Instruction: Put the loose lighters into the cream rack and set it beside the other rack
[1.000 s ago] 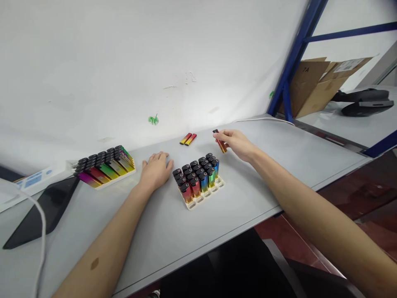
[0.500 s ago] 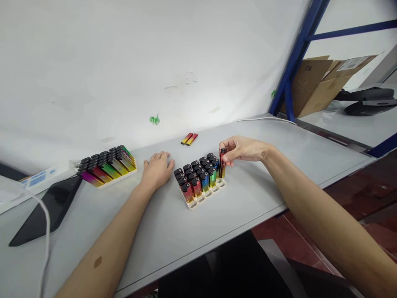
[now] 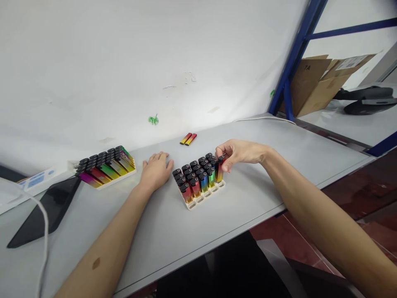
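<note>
My right hand [image 3: 232, 154] has its thumb and fingers around a red-and-gold lighter [image 3: 220, 169], which stands upright at the right corner of a cream tray [image 3: 207, 195]. Several lighters with black tops and coloured metallic bodies stand upright in rows in this tray, and its front row of slots holds none. My left hand [image 3: 156, 170] lies flat on the table left of the tray, fingers stretched out, holding nothing. Beyond the tray, two red-and-yellow lighters [image 3: 188, 139] lie side by side near the wall.
A second tray [image 3: 116, 179] of tilted lighters stands on the left. Beside it are a dark flat tablet-like object [image 3: 46, 211] and a white cable [image 3: 46, 240]. Blue frame posts [image 3: 287, 82] rise at the right, with a cardboard box [image 3: 322, 85] behind them.
The red-and-gold lighter in my right hand has moved down into the tray's right corner, and the hand has lowered slightly with it. My left hand has stayed flat on the table.
</note>
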A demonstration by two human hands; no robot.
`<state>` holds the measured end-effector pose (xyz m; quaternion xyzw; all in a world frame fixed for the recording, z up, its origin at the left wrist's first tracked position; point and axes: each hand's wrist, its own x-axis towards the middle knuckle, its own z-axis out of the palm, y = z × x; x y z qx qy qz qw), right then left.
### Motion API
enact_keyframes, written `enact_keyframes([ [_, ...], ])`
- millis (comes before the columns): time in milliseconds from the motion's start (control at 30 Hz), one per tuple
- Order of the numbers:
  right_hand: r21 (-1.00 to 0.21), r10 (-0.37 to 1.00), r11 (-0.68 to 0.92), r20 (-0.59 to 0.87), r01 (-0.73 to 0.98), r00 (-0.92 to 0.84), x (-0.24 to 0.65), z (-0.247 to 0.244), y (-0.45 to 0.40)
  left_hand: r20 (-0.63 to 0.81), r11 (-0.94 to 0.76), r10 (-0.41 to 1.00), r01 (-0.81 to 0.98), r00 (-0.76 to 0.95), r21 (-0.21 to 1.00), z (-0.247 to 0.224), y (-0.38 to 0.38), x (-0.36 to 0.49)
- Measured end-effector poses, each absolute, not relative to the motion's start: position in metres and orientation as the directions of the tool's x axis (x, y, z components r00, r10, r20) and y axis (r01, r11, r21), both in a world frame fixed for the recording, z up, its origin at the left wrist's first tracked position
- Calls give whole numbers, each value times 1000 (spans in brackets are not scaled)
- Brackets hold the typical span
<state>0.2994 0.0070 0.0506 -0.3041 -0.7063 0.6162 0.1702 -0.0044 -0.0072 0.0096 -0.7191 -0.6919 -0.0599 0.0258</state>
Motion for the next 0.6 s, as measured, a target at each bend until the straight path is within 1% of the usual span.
enact_keyframes([
  [367, -973, 602, 62, -141, 222, -786, 297, 54, 5, 117, -43, 992, 998, 38, 37, 8, -5, -4],
  [600, -983, 596, 71, -93, 168, -798, 299, 52, 6, 118, -38, 992, 999, 33, 37, 8, -5, -6],
])
